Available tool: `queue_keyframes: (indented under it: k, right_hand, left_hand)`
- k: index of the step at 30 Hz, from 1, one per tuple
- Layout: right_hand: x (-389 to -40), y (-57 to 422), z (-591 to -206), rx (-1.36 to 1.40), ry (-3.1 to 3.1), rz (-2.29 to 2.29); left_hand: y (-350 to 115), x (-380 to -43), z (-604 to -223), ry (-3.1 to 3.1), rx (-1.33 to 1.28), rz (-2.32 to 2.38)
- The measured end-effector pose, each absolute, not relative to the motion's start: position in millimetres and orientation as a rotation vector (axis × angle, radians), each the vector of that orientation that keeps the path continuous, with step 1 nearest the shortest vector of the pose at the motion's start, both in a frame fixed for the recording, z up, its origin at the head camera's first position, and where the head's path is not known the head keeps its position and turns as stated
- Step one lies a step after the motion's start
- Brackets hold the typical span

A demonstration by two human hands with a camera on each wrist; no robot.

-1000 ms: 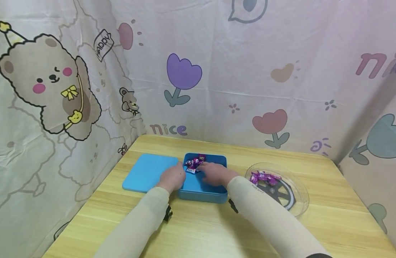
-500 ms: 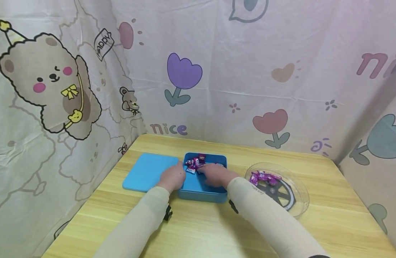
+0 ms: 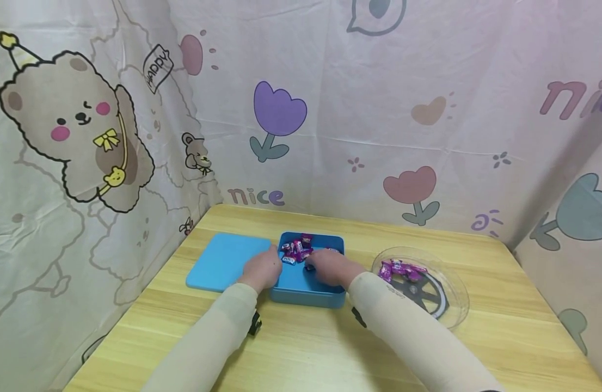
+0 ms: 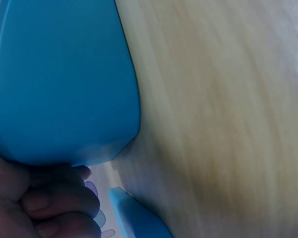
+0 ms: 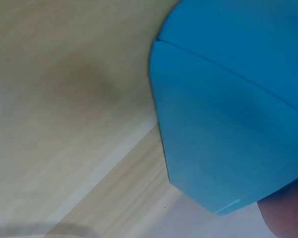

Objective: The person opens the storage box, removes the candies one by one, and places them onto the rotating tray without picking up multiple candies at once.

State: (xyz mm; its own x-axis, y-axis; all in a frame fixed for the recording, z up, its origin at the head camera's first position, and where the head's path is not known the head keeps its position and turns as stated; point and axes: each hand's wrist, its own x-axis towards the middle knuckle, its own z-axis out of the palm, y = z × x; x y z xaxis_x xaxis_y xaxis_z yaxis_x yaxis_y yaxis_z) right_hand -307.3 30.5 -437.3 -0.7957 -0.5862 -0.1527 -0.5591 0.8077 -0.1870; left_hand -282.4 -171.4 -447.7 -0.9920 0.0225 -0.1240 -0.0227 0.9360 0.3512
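A blue box [image 3: 308, 298] stands uncovered on the wooden table, with several purple-wrapped candies [image 3: 296, 249] heaped in its far left part. My left hand [image 3: 263, 268] grips the box's left wall; in the left wrist view its curled fingers [image 4: 64, 198] lie against the outside of that wall. Inside the box, my right hand [image 3: 332, 267] pinches a dark wrapped candy [image 3: 308, 267] just right of the heap. Another candy [image 3: 333, 250] shows by the far right wall. In the right wrist view the box wall [image 5: 228, 124] hides most of that hand.
A flat light-blue lid [image 3: 225, 261] lies left of the box. To the right, partly behind my right sleeve, sits a round clear container [image 3: 460, 299] with several purple candies [image 3: 401, 269] in it. A printed curtain [image 3: 330, 109] hangs behind the table.
My right hand has drawn slightly right and nearer, away from the heap, with a candy now at its fingertips. The left hand stays on the box wall.
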Motion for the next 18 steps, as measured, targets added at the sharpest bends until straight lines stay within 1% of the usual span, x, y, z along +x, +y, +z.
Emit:
queue_keyframes:
  k: [7,18]
  right_hand:
    - [-306.1,32.4,-438.8,-0.915,2.815,-0.222]
    - [-303.0,34.6,-444.0,-0.935,2.816,-0.223]
  left_hand:
    - [-172.8,-282.4,-447.7,2.975,0.019,0.527]
    - [-170.2,-281.6,-446.5,2.958,-0.029,0.543]
